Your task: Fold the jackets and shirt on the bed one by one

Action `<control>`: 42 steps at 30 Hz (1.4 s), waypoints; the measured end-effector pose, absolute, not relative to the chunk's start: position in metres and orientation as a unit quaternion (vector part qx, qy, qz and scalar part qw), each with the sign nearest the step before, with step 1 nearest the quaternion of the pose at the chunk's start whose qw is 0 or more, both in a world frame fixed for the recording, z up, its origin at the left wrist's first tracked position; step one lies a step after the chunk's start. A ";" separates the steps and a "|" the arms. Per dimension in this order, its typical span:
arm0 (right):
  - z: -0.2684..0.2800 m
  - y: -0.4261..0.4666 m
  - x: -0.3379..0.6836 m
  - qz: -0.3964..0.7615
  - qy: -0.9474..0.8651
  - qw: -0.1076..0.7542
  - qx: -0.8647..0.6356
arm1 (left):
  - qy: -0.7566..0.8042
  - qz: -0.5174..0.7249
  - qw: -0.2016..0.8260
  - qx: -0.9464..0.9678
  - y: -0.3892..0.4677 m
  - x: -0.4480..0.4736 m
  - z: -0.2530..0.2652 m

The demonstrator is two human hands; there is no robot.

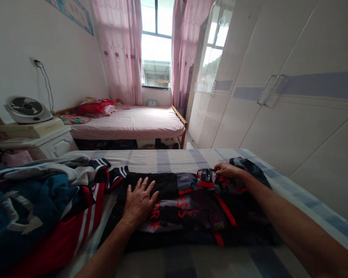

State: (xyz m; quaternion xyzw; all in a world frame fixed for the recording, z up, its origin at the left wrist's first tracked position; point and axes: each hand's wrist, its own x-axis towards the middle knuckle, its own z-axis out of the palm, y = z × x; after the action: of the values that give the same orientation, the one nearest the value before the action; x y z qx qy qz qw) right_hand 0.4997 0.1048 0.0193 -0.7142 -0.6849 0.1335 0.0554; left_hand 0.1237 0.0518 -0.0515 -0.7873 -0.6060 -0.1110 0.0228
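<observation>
Resting palm down with its fingers spread, the left hand [140,200] lies on the left part of a black garment [191,220] printed with grey patches and red lettering. The garment stretches from beneath that hand to beneath the right hand [227,170], whose bent fingers pinch a bunched fold of its grey, black and red cloth near the far edge. Between the hands, just right of the left one, run the red letters [180,206]; a red strip [226,210] slants below the right hand. Under both hands and the garment spreads a blue-and-white checked sheet [197,262]. Left of the left hand is a heap of clothes: a teal garment [46,200], a red one with white stripes [66,235] and a grey one [58,168] on top. Well beyond the hands stands a bed with a pink sheet [139,123], before a window [156,54] between pink curtains [118,54]. Far off to the left of the left hand, a grey fan [27,108] sits on a box [40,127]; beyond and right of the right hand rises a white wardrobe [278,131].
</observation>
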 end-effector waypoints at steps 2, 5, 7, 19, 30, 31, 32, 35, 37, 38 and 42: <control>0.024 0.101 0.500 0.082 -0.679 0.102 -0.723 | -0.606 -0.116 0.023 -0.787 0.052 0.124 -0.052; 0.030 0.092 0.503 -0.003 -0.652 0.184 -0.735 | -0.605 -0.123 0.023 -0.786 0.054 0.124 -0.055; 0.034 0.085 0.503 -0.054 -0.630 0.243 -0.735 | -0.606 -0.122 0.021 -0.785 0.054 0.124 -0.055; 0.054 -0.032 0.430 -0.039 -0.821 0.393 -0.412 | -0.607 -0.101 0.032 -0.787 0.052 0.124 -0.052; 0.004 -0.027 0.499 -0.035 -0.762 0.307 -0.569 | -0.604 -0.068 0.052 -0.792 0.051 0.124 -0.050; 0.000 -0.020 0.506 -0.037 -0.780 0.274 -0.562 | -0.603 -0.062 0.054 -0.793 0.052 0.124 -0.049; -0.004 -0.013 0.511 -0.044 -0.792 0.238 -0.560 | -0.603 -0.055 0.055 -0.794 0.052 0.123 -0.048; -0.018 0.008 0.523 -0.069 -0.775 0.104 -0.620 | -0.603 -0.036 0.060 -0.795 0.052 0.123 -0.047; -0.029 0.021 0.530 -0.070 -0.739 0.042 -0.669 | -0.610 -0.036 0.060 -0.790 0.052 0.123 -0.048; -0.035 0.026 0.532 -0.069 -0.725 0.030 -0.684 | -0.612 -0.038 0.057 -0.788 0.051 0.123 -0.049; -0.052 0.033 0.537 -0.079 -0.705 0.042 -0.704 | -0.620 -0.078 0.012 -0.781 0.051 0.122 -0.050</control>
State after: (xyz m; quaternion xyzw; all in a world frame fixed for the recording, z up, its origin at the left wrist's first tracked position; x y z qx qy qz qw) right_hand 0.5368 0.0330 -0.0519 -0.7037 -0.7048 -0.0794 0.0420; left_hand 0.1220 0.0508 -0.0498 -0.7806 -0.6199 -0.0783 0.0116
